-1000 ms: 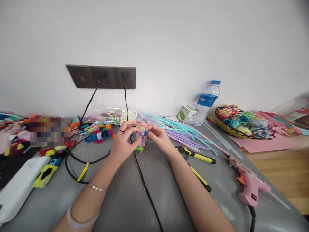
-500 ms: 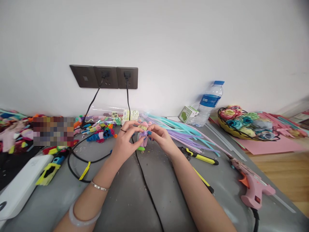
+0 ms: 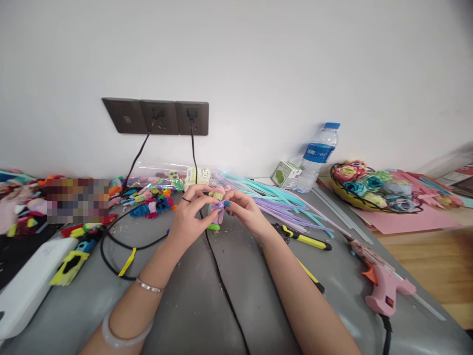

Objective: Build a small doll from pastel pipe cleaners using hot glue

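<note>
Between my hands, above the grey tabletop, is a small pipe-cleaner doll (image 3: 219, 196) in pink, pale yellow and purple, with a bright green base. My left hand (image 3: 194, 213) pinches it from the left with thumb and fingers. From the right, my right hand (image 3: 245, 212) grips its purple middle between thumb and forefinger. Fingertips hide part of the doll. Just behind the right hand lie loose purple and turquoise pipe cleaners (image 3: 275, 202). Yellow-and-black pliers (image 3: 306, 240) rest beside my right wrist.
A pink glue gun (image 3: 386, 286) lies at the right, near a basket (image 3: 338, 192) of fabric flowers. A water bottle (image 3: 318, 157) and a small green-and-white carton (image 3: 285, 173) stand by the wall. Black cords (image 3: 219, 276) cross the table. Colourful pipe-cleaner figures (image 3: 152, 207) crowd the left.
The view has shifted slightly, so the surroundings sit a little further left. Both hands keep their hold on the doll, with only slight finger movement.
</note>
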`<state>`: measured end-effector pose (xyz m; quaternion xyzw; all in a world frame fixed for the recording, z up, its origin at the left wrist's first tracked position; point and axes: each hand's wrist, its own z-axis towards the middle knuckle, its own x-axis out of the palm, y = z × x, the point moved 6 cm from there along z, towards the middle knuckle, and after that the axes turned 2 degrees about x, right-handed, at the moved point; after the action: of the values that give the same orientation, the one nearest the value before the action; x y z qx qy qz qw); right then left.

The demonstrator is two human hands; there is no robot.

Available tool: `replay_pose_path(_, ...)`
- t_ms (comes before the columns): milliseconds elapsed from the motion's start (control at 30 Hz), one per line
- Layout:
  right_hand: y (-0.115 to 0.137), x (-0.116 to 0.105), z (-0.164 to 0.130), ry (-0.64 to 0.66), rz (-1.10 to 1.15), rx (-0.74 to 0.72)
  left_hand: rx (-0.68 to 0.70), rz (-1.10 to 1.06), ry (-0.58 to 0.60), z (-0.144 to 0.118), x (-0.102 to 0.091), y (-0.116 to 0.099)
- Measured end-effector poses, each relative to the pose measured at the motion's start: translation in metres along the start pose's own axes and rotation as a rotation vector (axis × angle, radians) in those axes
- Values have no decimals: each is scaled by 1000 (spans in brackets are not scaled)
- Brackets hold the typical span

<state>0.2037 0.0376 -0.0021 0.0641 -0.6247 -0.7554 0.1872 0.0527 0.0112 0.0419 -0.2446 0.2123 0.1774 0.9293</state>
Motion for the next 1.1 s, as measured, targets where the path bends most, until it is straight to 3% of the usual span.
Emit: replay_pose_path(1100,4,1,0,5,33,-5,4,17,9,2,0,-4)
